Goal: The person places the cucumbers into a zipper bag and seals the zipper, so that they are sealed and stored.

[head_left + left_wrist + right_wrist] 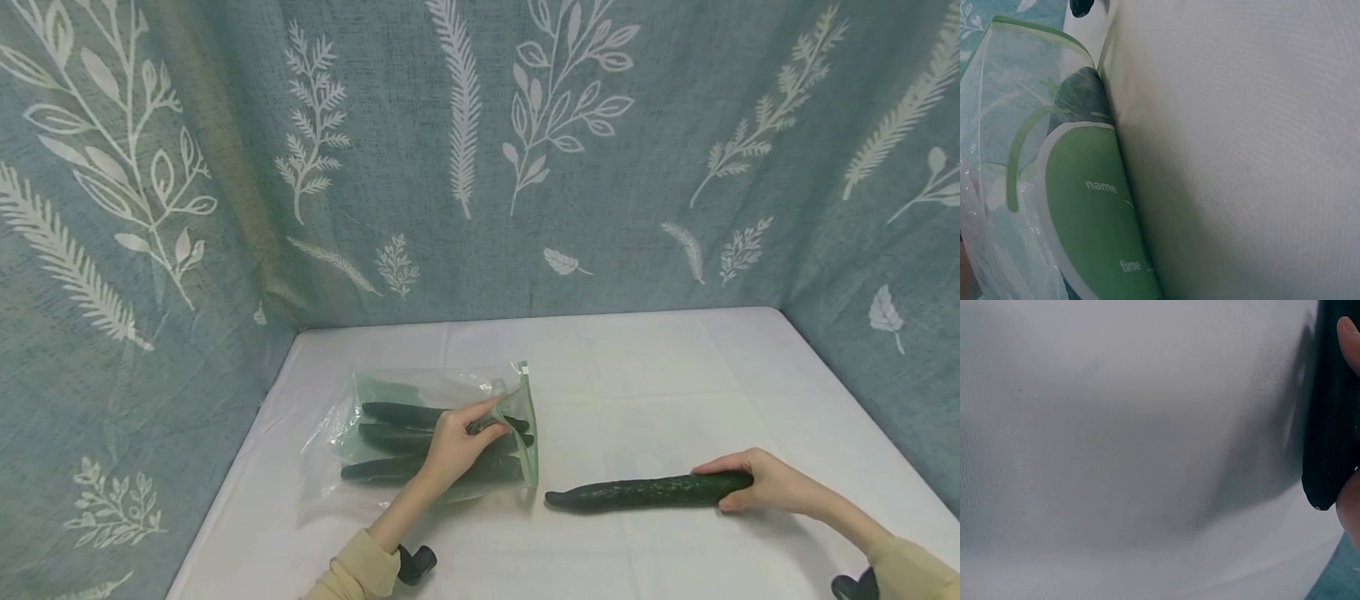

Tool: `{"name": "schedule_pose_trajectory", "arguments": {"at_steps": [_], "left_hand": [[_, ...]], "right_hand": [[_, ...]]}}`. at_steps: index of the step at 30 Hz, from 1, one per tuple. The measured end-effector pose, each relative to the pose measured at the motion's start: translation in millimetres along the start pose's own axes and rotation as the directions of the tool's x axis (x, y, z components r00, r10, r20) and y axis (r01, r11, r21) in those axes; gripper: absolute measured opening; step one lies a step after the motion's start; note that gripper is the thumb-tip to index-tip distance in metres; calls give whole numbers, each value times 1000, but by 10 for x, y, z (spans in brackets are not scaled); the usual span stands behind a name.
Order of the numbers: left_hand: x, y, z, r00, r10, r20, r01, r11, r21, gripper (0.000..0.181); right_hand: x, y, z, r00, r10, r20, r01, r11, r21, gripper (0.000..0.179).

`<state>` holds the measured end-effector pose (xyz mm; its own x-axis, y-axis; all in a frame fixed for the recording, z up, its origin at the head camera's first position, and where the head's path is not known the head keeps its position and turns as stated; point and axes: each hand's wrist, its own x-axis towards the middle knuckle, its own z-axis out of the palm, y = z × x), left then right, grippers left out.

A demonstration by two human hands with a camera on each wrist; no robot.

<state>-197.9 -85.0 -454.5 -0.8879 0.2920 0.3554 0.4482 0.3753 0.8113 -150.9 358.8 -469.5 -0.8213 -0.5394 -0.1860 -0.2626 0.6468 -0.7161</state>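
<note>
A clear zip bag (pixel 330 492) with a green zip edge lies on the left half of the table with three cucumbers (pixel 401 414) inside. Its mouth faces right. My left hand (pixel 457 442) reaches across the bag and pinches the zip edge, with the mouth partly parted there. In the left wrist view, a green printed patch (pixel 1085 212) on the bag reads "name" and "time". Right of the bag, another cucumber (pixel 630 495) lies lengthwise, its narrow tip close to the bag's mouth. My right hand (pixel 772 482) grips its right end; the right wrist view shows that cucumber (pixel 1329 425) at its edge.
A white cloth (pixel 645 392) covers the table. Blue-green curtains (pixel 480 250) with white leaf prints hang behind it and along both sides. Dark wrist-worn devices (pixel 416 564) show below each sleeve.
</note>
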Motion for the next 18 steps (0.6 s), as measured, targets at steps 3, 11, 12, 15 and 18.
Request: {"name": "schedule_pose_trajectory", "arguments": {"at_steps": [3,11,12,15,18], "left_hand": [[2,7,-4,1000,-1,-3,1,1000,7,46],[5,1,-9,1000,13,4,-13,1000,8,47],[7,2,-10,1000,13,5,-13,1000,3,46],[9,2,-13,1000,15,7,-15,1000,-7,46],[9,4,-14,1000,10,7,-10,1000,-10,46]], "right_hand": [[15,-25,-14,1000,-5,-1,5,1000,-14,52],[23,-88,-55,999,-41,8,41,999,11,51],[21,-98,-63,998,-54,6,54,998,11,51],[24,-122,-88,996,-84,3,84,996,14,50],[30,-137,-109,995,-100,-6,100,995,13,50]]}}
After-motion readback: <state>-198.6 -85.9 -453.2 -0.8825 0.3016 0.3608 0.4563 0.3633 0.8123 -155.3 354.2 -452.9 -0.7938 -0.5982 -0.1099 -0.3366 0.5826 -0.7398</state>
